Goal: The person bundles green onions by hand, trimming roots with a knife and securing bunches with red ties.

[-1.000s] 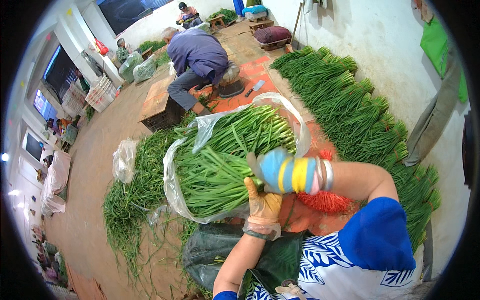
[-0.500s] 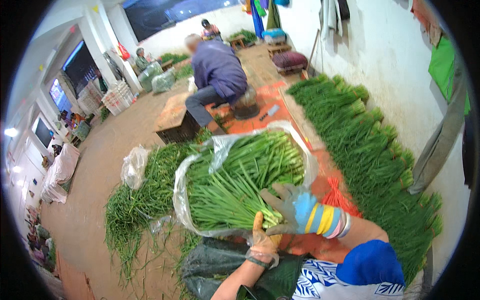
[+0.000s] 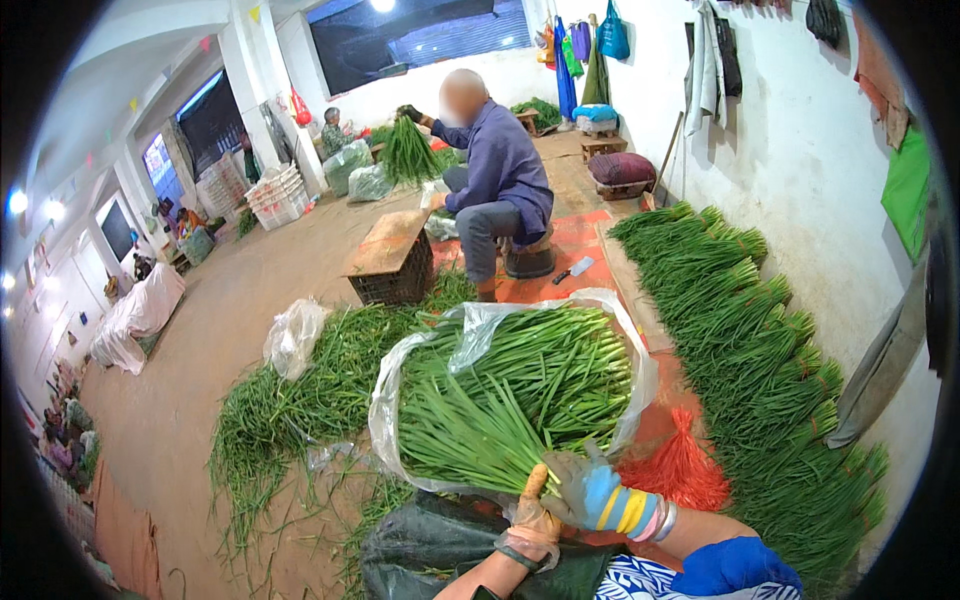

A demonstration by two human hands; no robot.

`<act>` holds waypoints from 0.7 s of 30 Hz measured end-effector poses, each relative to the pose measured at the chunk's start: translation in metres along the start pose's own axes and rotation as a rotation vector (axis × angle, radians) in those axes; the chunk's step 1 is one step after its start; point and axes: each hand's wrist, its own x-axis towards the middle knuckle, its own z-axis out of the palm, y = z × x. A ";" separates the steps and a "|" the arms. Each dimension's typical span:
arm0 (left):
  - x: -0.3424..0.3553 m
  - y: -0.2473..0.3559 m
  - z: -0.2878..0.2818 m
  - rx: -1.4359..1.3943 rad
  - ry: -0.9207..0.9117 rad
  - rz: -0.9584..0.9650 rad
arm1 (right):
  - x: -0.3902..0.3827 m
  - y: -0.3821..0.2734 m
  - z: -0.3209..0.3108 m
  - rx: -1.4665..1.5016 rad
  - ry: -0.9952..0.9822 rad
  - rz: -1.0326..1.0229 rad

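Observation:
A bunch of garlic chives (image 3: 485,430) fans out over the near part of an open clear plastic bag (image 3: 385,420) filled with more garlic chives (image 3: 560,350). Its pale stem ends are hidden in my two gloved hands. My left hand (image 3: 535,512), in an orange-stained glove under thin clear plastic, closes on the stems with the thumb up. Pressed close beside it, my right hand (image 3: 600,492), in a grey and blue glove with striped bands, also curls around them. A dark green sheet (image 3: 430,540) covers my lap.
Loose greens (image 3: 270,420) pile up left of the bag. Tied bundles (image 3: 750,370) line the right wall beside red ties (image 3: 685,465). Beyond the bag, a person (image 3: 500,180) sits by a board-topped crate (image 3: 390,265), holding greens up; a knife (image 3: 573,269) lies behind them.
My hands have drawn slightly down and nearer, still on the bunch. My view has shifted left. The seated person has straightened and now shows a raised bundle of greens.

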 end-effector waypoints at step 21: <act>-0.071 0.017 0.094 0.115 -0.327 0.069 | 0.052 0.056 0.057 1.066 0.262 0.415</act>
